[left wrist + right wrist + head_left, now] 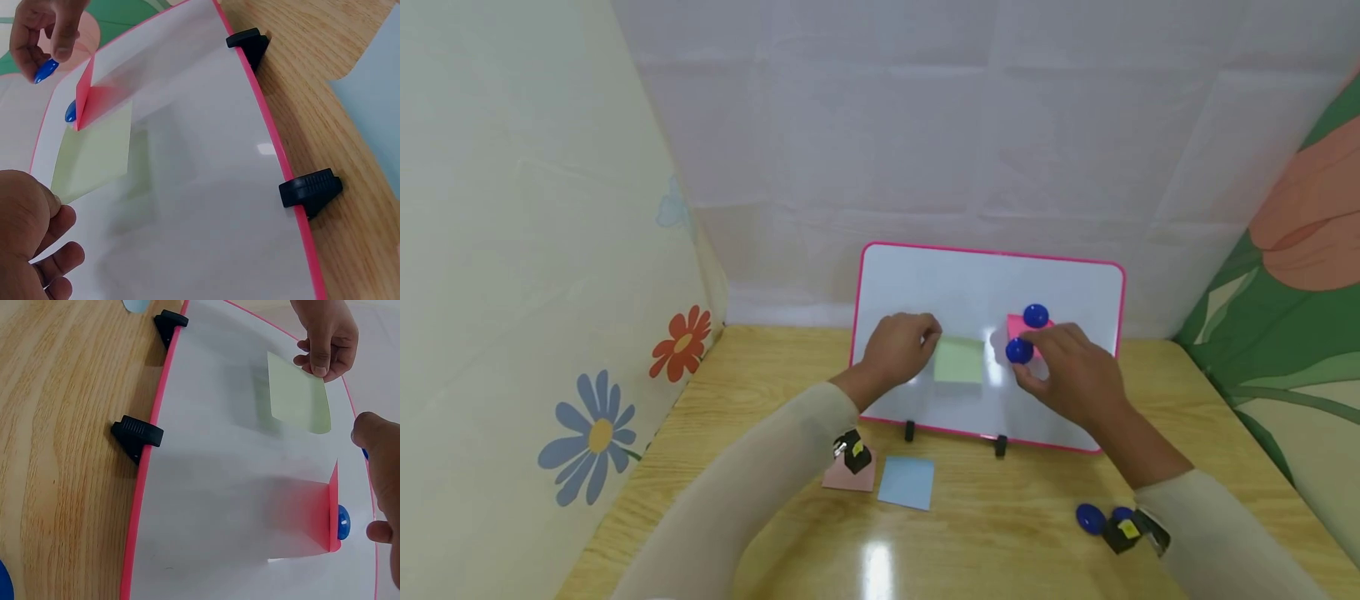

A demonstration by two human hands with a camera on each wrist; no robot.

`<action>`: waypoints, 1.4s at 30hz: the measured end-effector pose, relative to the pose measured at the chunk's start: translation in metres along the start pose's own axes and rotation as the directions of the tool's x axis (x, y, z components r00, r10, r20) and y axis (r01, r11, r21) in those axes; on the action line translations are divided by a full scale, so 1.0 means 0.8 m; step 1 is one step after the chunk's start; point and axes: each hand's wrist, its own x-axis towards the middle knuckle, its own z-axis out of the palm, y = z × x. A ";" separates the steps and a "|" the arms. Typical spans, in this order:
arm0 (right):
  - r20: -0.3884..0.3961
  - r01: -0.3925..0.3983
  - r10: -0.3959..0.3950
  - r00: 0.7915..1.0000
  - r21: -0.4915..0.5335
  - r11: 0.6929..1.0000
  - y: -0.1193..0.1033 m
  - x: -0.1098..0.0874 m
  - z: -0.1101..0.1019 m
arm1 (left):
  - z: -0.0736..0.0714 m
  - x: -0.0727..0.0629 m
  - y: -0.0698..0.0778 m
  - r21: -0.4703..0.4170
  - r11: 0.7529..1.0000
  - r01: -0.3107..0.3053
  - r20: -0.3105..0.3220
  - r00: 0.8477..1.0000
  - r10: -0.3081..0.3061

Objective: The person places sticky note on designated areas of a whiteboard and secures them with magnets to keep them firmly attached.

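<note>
A pale green sticky note (958, 362) is pinched at its corner by my left hand (898, 346), in front of the whiteboard (940, 279). In the left wrist view, thumb and fingertip meet on the note's edge. My right hand (1075, 375) grips a round blue magnet (1018, 350) between thumb and fingers; the left wrist view shows this magnet (45, 70) off the board. A bright pink sticky note (334, 506) hangs on the board, its free part standing out from the surface. Another blue magnet (1036, 315) sits at that pink note's top edge.
Two black clips, one on the left (910, 431) and one on the right (1000, 446), support the pink-rimmed board's lower edge. A light pink note (850, 477) and a light blue note (907, 482) lie on the wooden table (1000, 533). Blue magnets (1090, 518) lie near my right wrist.
</note>
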 end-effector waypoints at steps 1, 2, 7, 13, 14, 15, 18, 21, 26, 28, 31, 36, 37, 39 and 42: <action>0.006 -0.009 0.009 1.000 0.004 1.000 -0.001 0.001 0.000 | 0.000 0.001 0.001 0.002 1.000 -0.003 -0.002 1.000 0.003; 0.013 -0.019 0.019 1.000 0.008 1.000 -0.001 0.002 0.000 | 0.000 0.003 0.001 0.004 1.000 -0.006 -0.005 1.000 0.006; 0.038 -0.063 0.062 0.997 0.012 0.998 -0.005 0.008 0.000 | 0.002 0.009 0.000 0.013 1.000 -0.001 -0.020 1.000 0.001; 0.036 -0.089 0.088 0.995 0.008 0.996 -0.005 0.015 0.003 | 0.001 0.014 0.002 0.012 1.000 0.009 -0.011 1.000 -0.009; 0.031 -0.086 0.086 0.996 0.006 0.996 -0.005 0.016 0.003 | 0.000 0.015 0.002 0.017 1.000 0.008 -0.012 1.000 -0.008; 0.027 -0.084 0.084 0.996 0.007 0.996 -0.004 0.017 0.004 | 0.000 0.016 0.003 0.022 1.000 0.006 -0.015 1.000 -0.006; 0.014 -0.075 0.075 0.997 0.009 0.997 -0.003 0.018 0.007 | -0.002 0.018 0.004 0.033 0.999 0.004 -0.018 1.000 -0.003; 0.016 -0.082 0.082 0.997 0.013 0.997 -0.002 0.021 0.007 | -0.003 0.019 0.004 0.042 0.999 0.005 -0.016 1.000 -0.004; 0.020 -0.095 0.094 0.995 0.023 0.995 -0.002 0.024 0.007 | -0.003 0.022 0.003 0.055 0.998 0.002 -0.030 1.000 -0.001; 0.010 -0.087 0.087 0.996 0.035 0.996 -0.003 0.025 0.008 | -0.003 0.024 0.003 0.058 0.998 -0.001 -0.040 0.999 0.003; 0.003 -0.079 0.079 0.997 0.052 0.996 -0.003 0.026 0.009 | -0.005 0.026 0.003 0.056 0.998 -0.003 -0.048 0.999 0.006; 0.011 -0.084 0.083 0.996 0.061 0.995 -0.002 0.029 0.010 | -0.006 0.030 0.005 0.039 0.999 0.021 -0.032 0.999 -0.020; 0.015 -0.089 0.088 0.996 0.062 0.994 -0.002 0.030 0.011 | -0.006 0.031 0.005 0.036 0.999 0.031 -0.026 0.999 -0.030; 0.024 -0.099 0.098 0.995 0.063 0.993 -0.002 0.031 0.011 | -0.004 0.034 0.006 0.033 0.998 0.046 -0.021 0.999 -0.046; 0.042 -0.123 0.121 0.992 0.061 0.990 -0.004 0.034 0.011 | -0.001 0.037 0.008 0.040 0.997 0.061 -0.016 0.998 -0.060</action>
